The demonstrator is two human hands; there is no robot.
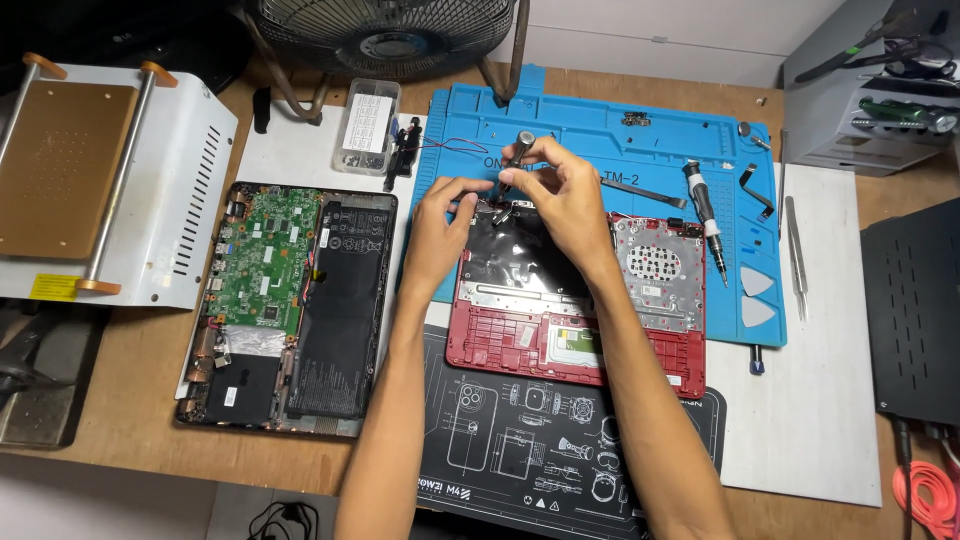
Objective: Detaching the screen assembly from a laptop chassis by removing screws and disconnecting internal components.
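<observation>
A red laptop shell (600, 345) lies open-side up across a blue work mat (600, 125) and a black mat (520, 440). My right hand (565, 195) grips a dark screwdriver (518, 155), its tip down at the shell's top-left corner. My left hand (440, 225) rests on the shell's left top edge, fingertips touching near the screwdriver tip. A dark film covers the shell's left half; the bare metal keyboard back (655, 265) shows on the right.
A second opened laptop (285, 305) with green board and black battery lies left. A white heating machine (110, 180) stands far left. An electric screwdriver (708, 220), tweezers (795, 250), picks (757, 295), a clear parts box (367, 125) and a fan (385, 35) surround the mat.
</observation>
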